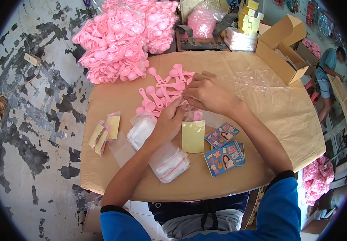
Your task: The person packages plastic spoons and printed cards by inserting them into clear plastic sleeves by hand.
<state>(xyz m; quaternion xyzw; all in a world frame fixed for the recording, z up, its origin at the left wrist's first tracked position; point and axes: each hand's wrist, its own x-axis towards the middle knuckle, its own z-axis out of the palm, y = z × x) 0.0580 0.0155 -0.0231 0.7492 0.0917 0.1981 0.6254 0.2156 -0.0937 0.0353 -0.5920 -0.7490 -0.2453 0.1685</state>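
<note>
A small clear plastic bag (193, 116) with a yellow card (193, 137) and something pink inside lies in front of me. My left hand (170, 122) pinches its upper left edge between thumb and fingers. Bent over the top of that bag, my right hand (209, 93) has its fingers closed; what they grip is partly hidden behind the knuckles. Loose pink measuring spoons (163, 89) are scattered just beyond both hands. A stack of clear plastic bags (171, 165) lies beneath my left forearm. Blue printed cards (224, 158) are piled beside the yellow card, inside my right forearm.
Several packed bags with yellow cards (103, 134) lie at the table's left. Large bags of pink spoons (117, 40) stand at the far left. An open cardboard box (282, 56) and crumpled clear plastic (258, 78) are at the far right. Another person (329, 74) works beyond.
</note>
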